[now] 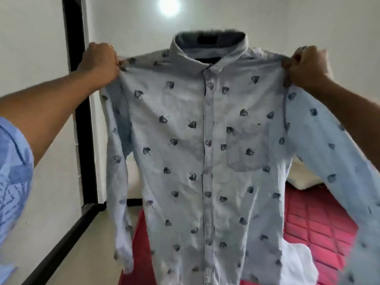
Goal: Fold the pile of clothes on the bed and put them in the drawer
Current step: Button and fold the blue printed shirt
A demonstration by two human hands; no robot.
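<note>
A pale blue long-sleeved shirt [195, 161] with small dark leaf prints hangs spread out in front of me, buttoned, collar up, chest pocket on the right side. My left hand [100, 61] grips its left shoulder seam. My right hand [304, 66] grips the other shoulder seam. Both sleeves dangle down at the sides. Below and behind the shirt lies the bed with a red quilted cover [316, 223]. A white garment [296, 262] lies on the bed at lower right, partly hidden by the shirt.
A white pillow [302, 177] rests at the far end of the bed. A black door or window frame [82, 112] stands on the left wall. Pale floor [90, 254] runs along the bed's left side. A ceiling light [168, 5] glows overhead.
</note>
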